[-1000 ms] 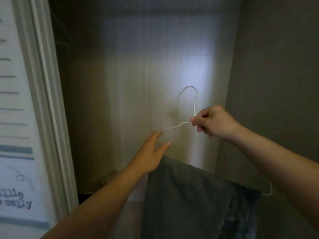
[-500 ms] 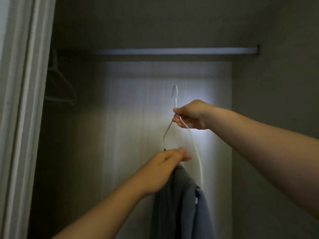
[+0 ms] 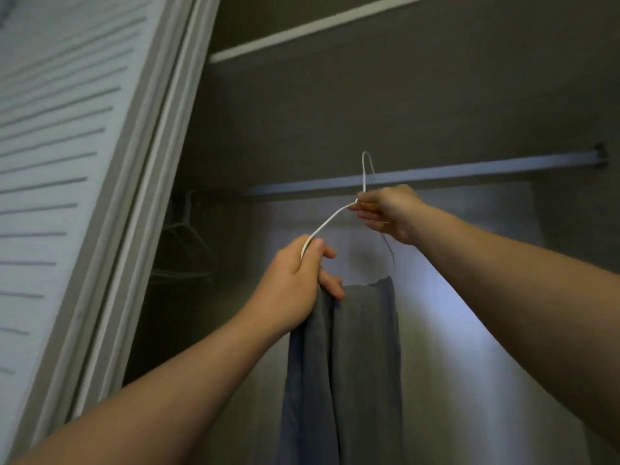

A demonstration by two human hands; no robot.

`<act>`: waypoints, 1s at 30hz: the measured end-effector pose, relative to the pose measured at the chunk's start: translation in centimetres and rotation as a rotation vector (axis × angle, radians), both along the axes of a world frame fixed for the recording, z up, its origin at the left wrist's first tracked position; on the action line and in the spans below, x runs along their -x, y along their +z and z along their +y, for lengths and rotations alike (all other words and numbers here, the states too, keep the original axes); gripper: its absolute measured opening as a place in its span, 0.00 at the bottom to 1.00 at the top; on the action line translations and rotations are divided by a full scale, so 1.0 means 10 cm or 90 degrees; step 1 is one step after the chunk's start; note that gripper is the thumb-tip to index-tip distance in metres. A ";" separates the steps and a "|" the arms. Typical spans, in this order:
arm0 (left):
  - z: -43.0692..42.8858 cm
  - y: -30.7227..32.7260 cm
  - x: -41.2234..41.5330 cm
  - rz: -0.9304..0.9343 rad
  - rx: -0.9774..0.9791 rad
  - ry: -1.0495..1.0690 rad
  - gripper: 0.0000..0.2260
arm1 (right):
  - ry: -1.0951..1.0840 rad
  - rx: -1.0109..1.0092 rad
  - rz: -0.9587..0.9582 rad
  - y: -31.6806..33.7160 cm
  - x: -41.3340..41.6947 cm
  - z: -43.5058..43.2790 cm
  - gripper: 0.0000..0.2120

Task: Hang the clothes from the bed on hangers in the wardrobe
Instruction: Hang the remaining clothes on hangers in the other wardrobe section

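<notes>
The wardrobe (image 3: 335, 122) fills most of the view, dim inside, with a bright patch on its back wall low at the right. Its white louvred door (image 3: 60, 129) stands along the left edge. A pale shelf (image 3: 302, 30) runs across the top, and below it a grey rail (image 3: 469, 174) crosses to a bracket on the right wall.

A grey-blue garment (image 3: 362, 364) hangs in long folds from a hanger, below the rail and between the two forearms.

The left hand (image 3: 292, 286) grips the hanger's left shoulder, fingers curled round the wire and resting against the top of the cloth. The right hand (image 3: 389, 211) pinches the neck of the hanger just under the hook, fingers closed tight on it.

The white wire hanger (image 3: 330, 220) tilts up to the right; its hook (image 3: 366, 166) crosses the rail in the picture, and whether it is caught on it I cannot tell.

A few empty hangers (image 3: 183, 236) hang in the dark left corner.
</notes>
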State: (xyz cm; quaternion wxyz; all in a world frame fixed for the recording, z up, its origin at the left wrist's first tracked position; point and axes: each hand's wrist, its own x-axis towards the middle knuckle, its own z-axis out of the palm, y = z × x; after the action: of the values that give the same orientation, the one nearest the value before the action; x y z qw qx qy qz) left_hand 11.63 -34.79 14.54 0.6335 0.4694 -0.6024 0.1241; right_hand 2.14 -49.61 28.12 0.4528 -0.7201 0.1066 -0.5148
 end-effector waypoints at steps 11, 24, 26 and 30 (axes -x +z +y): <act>-0.21 0.56 -0.14 -0.070 -0.048 0.183 0.10 | -0.003 0.045 0.003 0.44 -0.35 -0.33 0.11; -0.19 0.39 -0.21 -0.090 -0.176 0.303 0.10 | 0.042 0.042 0.120 0.11 -0.76 -0.63 0.14; -0.15 0.40 -0.26 -0.096 -0.179 0.317 0.10 | -0.108 0.159 0.131 0.16 -0.75 -0.63 0.18; -0.09 0.44 -0.30 -0.107 -0.198 0.335 0.10 | -0.297 0.335 0.117 0.18 -0.84 -0.58 0.24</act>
State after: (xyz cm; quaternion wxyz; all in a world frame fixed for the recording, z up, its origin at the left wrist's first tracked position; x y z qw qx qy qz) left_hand 14.59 -35.66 18.92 0.4480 0.6884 -0.5226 0.2284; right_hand 10.52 -55.38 29.93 0.1112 -0.8114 0.1724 -0.5473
